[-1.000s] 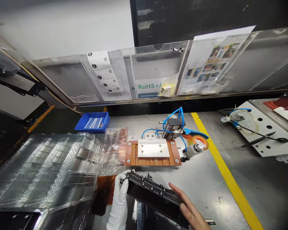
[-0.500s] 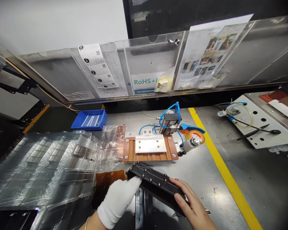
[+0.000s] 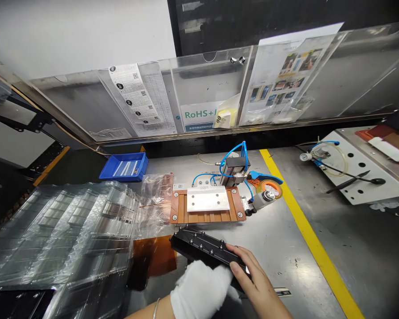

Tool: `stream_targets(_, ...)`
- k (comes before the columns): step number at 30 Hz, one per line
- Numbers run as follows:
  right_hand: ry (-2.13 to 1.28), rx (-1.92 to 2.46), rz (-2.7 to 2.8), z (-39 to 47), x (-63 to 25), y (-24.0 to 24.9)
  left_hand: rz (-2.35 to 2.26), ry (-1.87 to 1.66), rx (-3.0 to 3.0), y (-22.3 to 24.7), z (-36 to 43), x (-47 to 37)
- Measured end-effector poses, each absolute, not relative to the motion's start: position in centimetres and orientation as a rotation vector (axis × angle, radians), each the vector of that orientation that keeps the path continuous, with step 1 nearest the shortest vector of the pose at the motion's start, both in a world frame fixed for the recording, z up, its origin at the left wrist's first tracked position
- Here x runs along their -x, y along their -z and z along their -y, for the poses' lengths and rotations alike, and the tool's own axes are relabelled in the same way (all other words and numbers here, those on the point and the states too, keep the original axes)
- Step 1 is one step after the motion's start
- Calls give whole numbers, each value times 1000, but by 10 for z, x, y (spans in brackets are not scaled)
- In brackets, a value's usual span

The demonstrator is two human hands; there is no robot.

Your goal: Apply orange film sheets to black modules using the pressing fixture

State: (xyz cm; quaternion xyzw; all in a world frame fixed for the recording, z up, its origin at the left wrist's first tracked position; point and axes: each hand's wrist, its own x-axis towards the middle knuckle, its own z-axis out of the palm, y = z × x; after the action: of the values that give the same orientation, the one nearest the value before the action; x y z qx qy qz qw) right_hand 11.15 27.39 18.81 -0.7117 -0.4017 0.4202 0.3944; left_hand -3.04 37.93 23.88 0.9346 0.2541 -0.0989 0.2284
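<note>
My bare right hand (image 3: 256, 279) grips the right end of a long black block (image 3: 202, 246), thumb on the near side and fingers over the top. Small shiny metal pins stand along the block's upper face. It is held tilted above the metal bench, its left end farther from me. My left hand (image 3: 202, 285), in a white glove, is closed against the block's near side, close to my right thumb. The glove is slightly blurred and its fingertips are hidden, so what they hold cannot be made out. Just beyond the block sits a brown fixture (image 3: 208, 212) with a silver plate (image 3: 208, 199).
Stacked clear plastic trays (image 3: 69, 239) fill the left side. An amber sheet (image 3: 162, 254) lies near them. Behind are a blue bin (image 3: 124, 166) and a pneumatic cylinder (image 3: 234, 170) with blue hoses. An orange tape roll (image 3: 272, 188) rests beside a yellow line (image 3: 306, 230).
My gloved left hand has moved right along the block's near side, from its left end toward my right hand. The block and right hand have shifted slightly left.
</note>
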Motion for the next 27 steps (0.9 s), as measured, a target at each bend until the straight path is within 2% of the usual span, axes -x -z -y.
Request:
stream_targets(7,-1109,1861,967,-270,-127,-198,-946,665,-2724,-244,-430,69)
stream_targets(16,-1156,1781,897,-272,-111,-187,-988,498,-2685,-229,-411,61)
stream_targets(21,-1188,1727,938,-275,-96,-186,-934,221,-2561,-208,-387,45)
stream_targets(27,-1215,1684,982,-280,-90,-194,-774,70,-2422,-217,-366,58)
